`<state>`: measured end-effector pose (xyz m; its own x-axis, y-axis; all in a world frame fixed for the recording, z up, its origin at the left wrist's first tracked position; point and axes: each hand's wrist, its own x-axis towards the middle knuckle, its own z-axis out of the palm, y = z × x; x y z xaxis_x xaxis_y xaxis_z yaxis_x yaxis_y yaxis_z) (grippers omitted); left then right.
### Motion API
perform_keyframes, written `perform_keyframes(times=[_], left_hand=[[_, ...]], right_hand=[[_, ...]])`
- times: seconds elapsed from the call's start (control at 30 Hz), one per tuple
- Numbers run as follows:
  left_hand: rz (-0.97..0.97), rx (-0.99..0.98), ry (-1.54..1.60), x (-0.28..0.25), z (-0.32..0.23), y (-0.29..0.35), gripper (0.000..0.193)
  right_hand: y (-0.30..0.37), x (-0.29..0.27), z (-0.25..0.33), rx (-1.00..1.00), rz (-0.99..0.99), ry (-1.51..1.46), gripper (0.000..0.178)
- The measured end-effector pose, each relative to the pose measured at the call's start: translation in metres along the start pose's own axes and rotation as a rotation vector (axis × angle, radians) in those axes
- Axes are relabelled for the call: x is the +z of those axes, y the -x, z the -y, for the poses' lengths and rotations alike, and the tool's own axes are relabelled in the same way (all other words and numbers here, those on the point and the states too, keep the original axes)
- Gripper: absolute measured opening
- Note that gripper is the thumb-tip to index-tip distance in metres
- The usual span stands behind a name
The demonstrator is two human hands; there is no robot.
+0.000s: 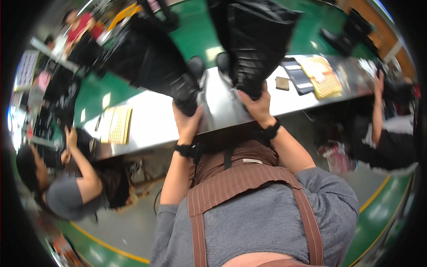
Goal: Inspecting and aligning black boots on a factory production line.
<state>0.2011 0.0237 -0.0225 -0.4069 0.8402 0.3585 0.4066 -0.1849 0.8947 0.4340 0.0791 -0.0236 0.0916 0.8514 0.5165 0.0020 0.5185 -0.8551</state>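
Observation:
Two tall black boots are over the shiny metal table straight ahead of me. My left hand is closed round the heel end of the left boot, whose wide shaft leans away to the left. Round the heel end of the right boot, my right hand is closed in the same way; that shaft points away from me. The two rounded toes are turned toward each other with a gap between them. Creases or straps show at each ankle. Whether the soles touch the table I cannot tell.
On the metal table lie a yellow patterned cloth at left, and a small brown block, a dark flat case and another yellow cloth at right. Co-workers sit close on both sides. More black boots stand beyond.

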Motion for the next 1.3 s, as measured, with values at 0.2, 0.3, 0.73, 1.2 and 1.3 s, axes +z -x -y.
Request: perform_keyframes(times=[0.2, 0.3, 0.73, 1.2, 1.3], left_hand=[[0.006, 0.074, 0.034, -0.001, -0.002, -0.001, 0.078], [0.009, 0.145, 0.071, 0.002, 0.004, -0.002, 0.081], [-0.003, 0.039, 0.107, -0.003, 0.004, 0.001, 0.080], [-0.246, 0.628, 0.169, -0.090, -0.116, -0.060, 0.092], [-0.320, 0.737, -0.132, -0.112, -0.182, -0.089, 0.081]], right_hand=[[-0.004, -0.001, 0.011, -0.003, -0.046, 0.145, 0.076], [-0.002, -0.002, 0.016, -0.010, -0.081, 0.205, 0.077], [-0.023, -0.001, 0.012, -0.111, -0.208, 0.341, 0.060], [-0.022, 0.007, 0.100, -0.312, 0.296, 0.254, 0.028], [-0.044, 0.051, 0.106, -0.158, 0.587, 0.090, 0.036]])
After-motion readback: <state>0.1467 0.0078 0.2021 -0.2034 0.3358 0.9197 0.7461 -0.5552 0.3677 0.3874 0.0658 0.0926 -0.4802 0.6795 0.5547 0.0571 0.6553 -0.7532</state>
